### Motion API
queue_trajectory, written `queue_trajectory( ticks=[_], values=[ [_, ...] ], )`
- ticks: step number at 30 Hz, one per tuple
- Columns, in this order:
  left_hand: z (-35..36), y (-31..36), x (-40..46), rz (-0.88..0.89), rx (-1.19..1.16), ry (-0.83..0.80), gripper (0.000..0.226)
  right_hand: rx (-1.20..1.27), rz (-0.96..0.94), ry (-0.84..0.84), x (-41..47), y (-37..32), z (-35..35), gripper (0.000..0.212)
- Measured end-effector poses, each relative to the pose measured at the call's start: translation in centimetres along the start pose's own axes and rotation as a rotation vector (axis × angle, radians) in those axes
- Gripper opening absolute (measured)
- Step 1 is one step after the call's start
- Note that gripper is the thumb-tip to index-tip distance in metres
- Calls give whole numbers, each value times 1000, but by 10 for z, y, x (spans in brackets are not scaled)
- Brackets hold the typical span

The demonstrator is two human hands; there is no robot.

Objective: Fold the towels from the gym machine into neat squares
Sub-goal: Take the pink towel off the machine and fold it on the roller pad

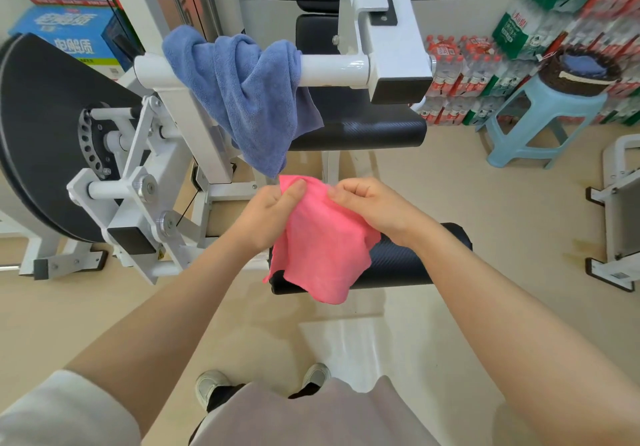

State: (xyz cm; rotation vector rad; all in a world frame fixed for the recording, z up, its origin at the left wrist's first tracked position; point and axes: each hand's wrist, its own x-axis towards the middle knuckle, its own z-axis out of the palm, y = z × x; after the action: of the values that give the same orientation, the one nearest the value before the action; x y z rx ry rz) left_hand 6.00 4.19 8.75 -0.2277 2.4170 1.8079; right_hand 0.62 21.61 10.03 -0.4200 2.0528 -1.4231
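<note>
A pink towel (pixel 322 248) hangs in front of me, its lower part draped over a black padded roller (pixel 408 262). My left hand (pixel 270 213) pinches its upper left corner and my right hand (pixel 374 210) pinches the upper edge to the right. A blue towel (pixel 249 95) hangs bunched over the white bar (pixel 332 71) of the gym machine above my hands. A folded blue cloth (pixel 585 64) lies in a dark basket at the upper right.
The white gym machine frame (pixel 149 182) with a black disc (pixel 38 127) fills the left. A black seat pad (pixel 360 127) sits behind the bar. A light blue stool (pixel 540 127) carries the basket (pixel 578 80); bottled water packs (pixel 460 78) line the wall. Another white frame (pixel 620 210) stands at right.
</note>
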Motion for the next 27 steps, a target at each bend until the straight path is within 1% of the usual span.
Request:
queue_trajectory(
  ticks=[1,3,6,7,9,10,12,13,14,16,17,19,21,23,25,27],
  values=[
    [-3,1,1,-7,-78,46,55,-19,43,-48,-1,3,-4,33],
    [-11,1,3,-33,-142,140,42,-36,117,-113,-2,12,-10,26],
    [-21,-7,4,-99,-150,295,42,-40,196,-121,-2,22,-20,28],
    [-23,-8,4,-115,-174,350,39,-130,210,-121,-2,25,-24,30],
    [-28,-13,6,-153,-198,462,35,-448,206,-131,1,32,-33,28],
    [-30,-14,7,-164,-187,488,35,-619,203,-125,3,35,-35,25],
    [-32,-22,9,-176,-160,478,36,-884,174,-43,6,39,-37,22],
    [-32,-25,9,-179,-128,459,35,-968,144,54,7,40,-37,18],
    [-33,-27,9,-186,-77,444,33,-1034,108,184,8,41,-36,18],
    [-33,-30,10,-155,6,444,31,-1064,37,434,10,45,-35,28],
    [-33,-30,11,-115,17,460,30,-1027,-9,507,11,46,-34,28],
    [-34,-28,14,-40,33,516,24,-954,-72,552,15,48,-35,25],
    [-39,-29,19,-3,46,541,20,-951,-102,535,18,47,-37,25],
    [-46,-32,25,17,62,516,19,-1038,-97,491,21,46,-39,29],
    [-52,-33,31,38,81,482,22,-1135,-102,468,24,44,-40,32],
    [-59,-33,39,44,49,437,26,-1204,-90,457,27,42,-41,36]
  ],
)
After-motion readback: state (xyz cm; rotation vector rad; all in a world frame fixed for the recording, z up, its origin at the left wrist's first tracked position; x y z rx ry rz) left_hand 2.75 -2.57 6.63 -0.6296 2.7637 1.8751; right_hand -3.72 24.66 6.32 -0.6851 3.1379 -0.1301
